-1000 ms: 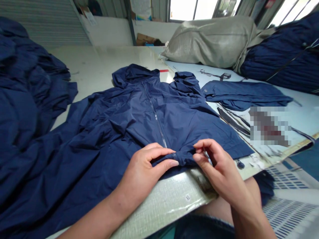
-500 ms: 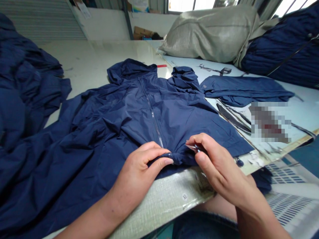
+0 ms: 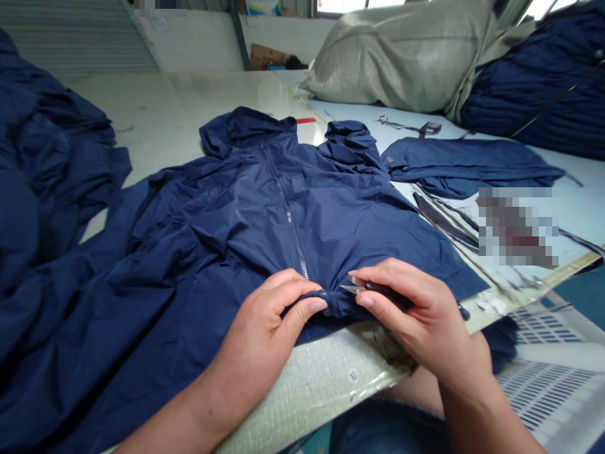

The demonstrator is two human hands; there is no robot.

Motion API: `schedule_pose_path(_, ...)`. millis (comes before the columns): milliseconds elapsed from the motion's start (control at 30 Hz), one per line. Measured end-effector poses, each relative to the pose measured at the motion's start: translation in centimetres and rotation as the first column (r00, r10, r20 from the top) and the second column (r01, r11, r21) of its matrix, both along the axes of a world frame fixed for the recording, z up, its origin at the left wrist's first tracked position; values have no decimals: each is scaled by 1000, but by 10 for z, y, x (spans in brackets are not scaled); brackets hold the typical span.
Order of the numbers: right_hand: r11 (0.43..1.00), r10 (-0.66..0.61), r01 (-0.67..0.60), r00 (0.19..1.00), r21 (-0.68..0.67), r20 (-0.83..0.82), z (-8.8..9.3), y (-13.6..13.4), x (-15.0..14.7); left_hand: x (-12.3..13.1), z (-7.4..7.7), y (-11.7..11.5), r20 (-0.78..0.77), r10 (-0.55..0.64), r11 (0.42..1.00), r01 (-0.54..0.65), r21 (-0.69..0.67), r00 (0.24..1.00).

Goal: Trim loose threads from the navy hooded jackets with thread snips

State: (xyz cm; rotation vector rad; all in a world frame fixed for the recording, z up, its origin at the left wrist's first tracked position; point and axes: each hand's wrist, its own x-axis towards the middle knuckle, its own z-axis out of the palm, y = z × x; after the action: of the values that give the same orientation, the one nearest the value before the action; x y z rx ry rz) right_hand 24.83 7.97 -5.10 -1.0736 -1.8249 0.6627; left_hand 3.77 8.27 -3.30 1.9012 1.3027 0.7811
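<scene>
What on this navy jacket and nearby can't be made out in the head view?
- Tool in the right hand: fingers hide all but its metal tip.
- Lower end of the zipper: the jacket hem gathered in the left hand hides it.
- Pixelated patch at right: blurred.
- Grey sack: top edge cuts it off.

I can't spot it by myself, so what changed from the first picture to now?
The right hand moved left, toward the gathered hem, and now holds small snips with their tip pointing left at the hem, near the bottom of the zipper. The left hand still pinches that hem, and the navy jacket lies as before.
</scene>
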Motion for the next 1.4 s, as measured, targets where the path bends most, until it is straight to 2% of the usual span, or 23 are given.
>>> schedule_pose_path(100, 997, 39, -39, 999, 68, -4, 0, 4, 4, -1, -1, 0, -16, -32, 998, 33, 46, 999)
schedule_pose_path(467, 986, 134, -136, 990, 99, 35, -5, 2, 5, -4, -1, -2, -90, -139, 984, 147, 97, 986)
schedule_pose_path(700, 985, 154, -157, 987, 72, 51, -8, 2, 6, -4, -2, -1, -106, -160, 976, 173, 132, 981)
schedule_pose_path(900, 978, 162, -167, 985, 124, 52, -9, 3, 5, -5, -3, -2, -106, -164, 973, 179, 146, 981)
schedule_pose_path(1400, 976, 168, -174, 984, 129, 53, -8, 3, 6, -4, -3, -2, -131, -178, 965, 199, 170, 975)
